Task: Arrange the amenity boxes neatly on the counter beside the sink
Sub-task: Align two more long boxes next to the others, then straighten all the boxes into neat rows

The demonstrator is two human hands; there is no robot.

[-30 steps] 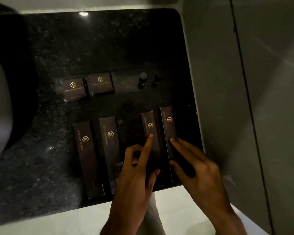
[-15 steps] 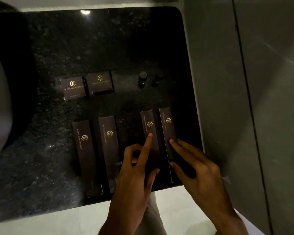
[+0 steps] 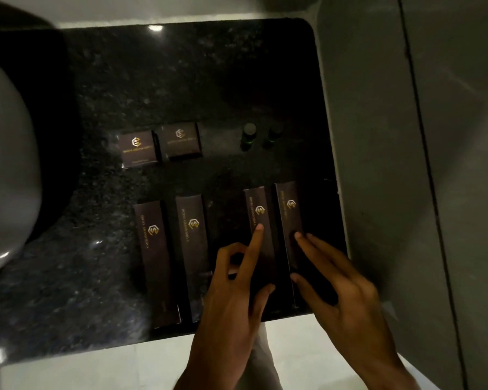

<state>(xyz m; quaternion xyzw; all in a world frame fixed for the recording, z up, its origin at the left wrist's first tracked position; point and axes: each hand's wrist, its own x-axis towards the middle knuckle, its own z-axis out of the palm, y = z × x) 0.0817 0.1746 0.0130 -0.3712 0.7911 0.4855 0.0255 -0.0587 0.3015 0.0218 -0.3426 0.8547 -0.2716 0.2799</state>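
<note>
Several long dark amenity boxes with gold logos lie side by side on the black granite counter (image 3: pixel 181 80): a left pair (image 3: pixel 155 257) (image 3: pixel 193 249) and a right pair (image 3: pixel 258 220) (image 3: pixel 289 212). My left hand (image 3: pixel 237 288) rests its index fingertip on the third long box, thumb against that box's near end. My right hand (image 3: pixel 333 280) lies with fingers spread on the rightmost long box. Two small square boxes (image 3: pixel 138 149) (image 3: pixel 181 140) sit behind the left pair.
Two small dark bottles with green bases (image 3: pixel 248 136) (image 3: pixel 273 133) stand behind the right pair. A pale round sink basin (image 3: pixel 9 175) is at the left. A grey wall (image 3: pixel 378 136) borders the counter's right edge. The counter's front edge runs just under my wrists.
Both hands stay on the right pair of long boxes, which hold their places. The view has shifted slightly; nothing else moved.
</note>
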